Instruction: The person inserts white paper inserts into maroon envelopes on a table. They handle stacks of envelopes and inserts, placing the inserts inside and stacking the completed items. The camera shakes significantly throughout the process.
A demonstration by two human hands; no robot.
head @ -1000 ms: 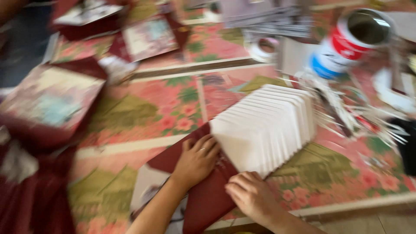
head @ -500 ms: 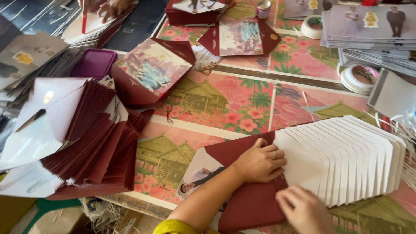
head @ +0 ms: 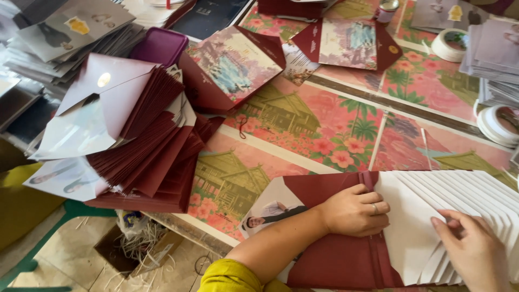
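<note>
From the head camera, the table (head: 303, 157) is covered by printed sheets showing pink flowers, palms and a green house, and it is crowded with stationery. Near the front edge the left hand (head: 354, 211) lies palm down, fingers curled loosely, pressing on a dark red folder (head: 335, 259) that rests flat on the table; it grips nothing. Just to its right the right hand (head: 476, 251) has its fingers spread on a fanned row of white cards (head: 459, 216) that overlaps the folder's right side; I cannot tell whether it pinches a card. At the left a big heap of dark red envelopes (head: 146, 151) leans over the table edge, with a purple box (head: 159, 46) behind it. Opened printed cards (head: 232, 65) lie further back, and rolls of tape (head: 451, 43) sit at the far right. Below the table edge the floor shows a cardboard box of straw-like shreds (head: 138, 246).
</note>
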